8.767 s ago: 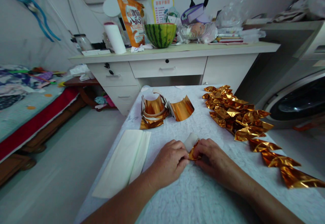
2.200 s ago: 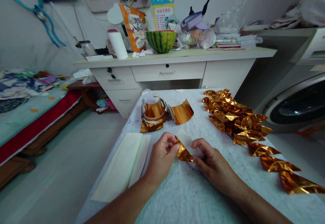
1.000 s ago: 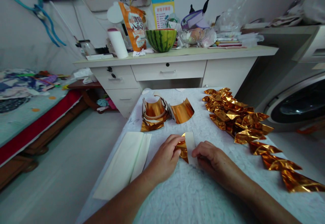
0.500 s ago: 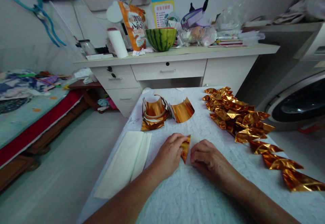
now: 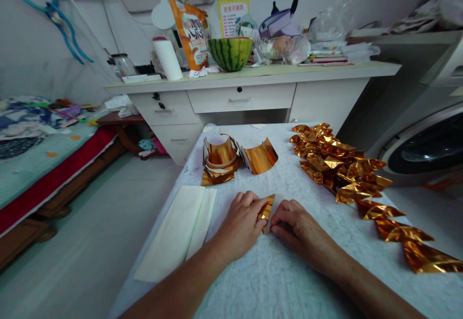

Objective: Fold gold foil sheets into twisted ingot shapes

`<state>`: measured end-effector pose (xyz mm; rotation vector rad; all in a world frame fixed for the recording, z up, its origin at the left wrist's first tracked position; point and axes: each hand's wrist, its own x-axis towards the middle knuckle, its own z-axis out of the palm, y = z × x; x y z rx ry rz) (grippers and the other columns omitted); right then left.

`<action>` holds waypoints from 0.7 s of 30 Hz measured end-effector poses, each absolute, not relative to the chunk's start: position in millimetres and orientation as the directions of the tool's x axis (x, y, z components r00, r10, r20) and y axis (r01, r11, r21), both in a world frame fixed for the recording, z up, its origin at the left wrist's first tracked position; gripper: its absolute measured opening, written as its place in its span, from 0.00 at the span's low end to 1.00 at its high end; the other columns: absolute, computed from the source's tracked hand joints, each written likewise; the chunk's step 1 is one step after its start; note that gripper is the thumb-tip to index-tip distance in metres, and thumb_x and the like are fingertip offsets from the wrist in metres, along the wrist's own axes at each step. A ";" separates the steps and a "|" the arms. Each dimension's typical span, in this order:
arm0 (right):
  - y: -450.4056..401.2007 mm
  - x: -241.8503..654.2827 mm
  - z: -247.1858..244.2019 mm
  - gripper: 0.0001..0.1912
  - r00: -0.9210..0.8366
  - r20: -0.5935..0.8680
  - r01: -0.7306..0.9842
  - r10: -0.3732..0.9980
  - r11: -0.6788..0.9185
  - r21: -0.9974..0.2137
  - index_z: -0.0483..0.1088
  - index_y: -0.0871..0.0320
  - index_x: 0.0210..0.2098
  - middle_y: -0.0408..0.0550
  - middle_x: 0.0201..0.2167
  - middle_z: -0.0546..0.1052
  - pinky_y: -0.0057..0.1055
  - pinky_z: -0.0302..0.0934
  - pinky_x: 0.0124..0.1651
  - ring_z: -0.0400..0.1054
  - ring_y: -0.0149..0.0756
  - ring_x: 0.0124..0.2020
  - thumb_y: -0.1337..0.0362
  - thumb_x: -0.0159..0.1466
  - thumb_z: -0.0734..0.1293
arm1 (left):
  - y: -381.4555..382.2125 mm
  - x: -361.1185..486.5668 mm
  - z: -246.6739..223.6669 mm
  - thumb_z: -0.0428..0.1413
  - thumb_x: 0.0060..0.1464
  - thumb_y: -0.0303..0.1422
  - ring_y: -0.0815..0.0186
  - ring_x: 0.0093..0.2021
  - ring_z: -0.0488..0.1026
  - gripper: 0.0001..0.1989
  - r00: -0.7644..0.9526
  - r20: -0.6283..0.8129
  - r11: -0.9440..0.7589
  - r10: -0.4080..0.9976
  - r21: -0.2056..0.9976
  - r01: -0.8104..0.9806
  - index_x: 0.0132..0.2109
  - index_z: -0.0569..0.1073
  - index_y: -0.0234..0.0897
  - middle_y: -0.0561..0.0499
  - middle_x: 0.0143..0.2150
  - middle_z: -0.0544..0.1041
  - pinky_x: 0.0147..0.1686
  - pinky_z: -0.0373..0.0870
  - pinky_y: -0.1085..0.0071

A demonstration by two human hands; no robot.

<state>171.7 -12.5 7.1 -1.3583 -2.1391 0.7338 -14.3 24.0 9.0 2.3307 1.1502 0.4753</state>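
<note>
Between my hands, just over the covered table [image 5: 246, 285], is a small sheet of gold foil paper [image 5: 266, 208] with a pale backing edge on its right. My left hand [image 5: 243, 222] is closed on its gold side, fingers over the top. The fingertips of my right hand [image 5: 298, 229] pinch the pale edge. Beyond them lie a curled stack of gold foil sheets [image 5: 221, 157] and a separate curved bundle [image 5: 260, 157]. To the left rests folded white paper [image 5: 177, 234]. Folded gold foil pieces [image 5: 336, 164] are heaped along the right side.
A white desk [image 5: 249, 80] stands behind the table, bearing a cut watermelon [image 5: 230, 53], an orange pouch [image 5: 190, 34], a paper roll [image 5: 168, 58] and plastic bags. On the right is a washing machine [image 5: 430, 131]; on the left, a bed [image 5: 43, 159] with cloths.
The foil paper now tilts more between my hands, and less of its pale side shows. My right fingers have drawn in slightly along its lower edge.
</note>
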 end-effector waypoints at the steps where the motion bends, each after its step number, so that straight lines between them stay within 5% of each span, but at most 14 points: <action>1: -12.5 170.9 6.2 0.07 -0.362 0.118 0.662 0.925 0.344 -0.665 0.72 0.55 0.32 0.46 0.35 0.72 0.36 0.58 0.43 0.65 0.39 0.40 0.70 0.64 0.64 | 23.4 -14.6 9.2 0.52 0.57 0.26 0.57 0.50 0.63 0.20 0.585 0.084 -0.519 0.807 0.573 0.634 0.56 0.69 0.42 0.47 0.47 0.68 0.53 0.63 0.58; 21: -10.7 158.9 -1.2 0.04 -0.227 0.085 0.803 0.970 0.236 -0.547 0.70 0.57 0.28 0.49 0.33 0.71 0.37 0.56 0.39 0.63 0.41 0.37 0.71 0.59 0.66 | 17.2 -16.5 4.4 0.51 0.55 0.24 0.57 0.51 0.61 0.25 0.567 0.096 -0.504 0.818 0.596 0.625 0.60 0.65 0.45 0.48 0.50 0.67 0.55 0.61 0.57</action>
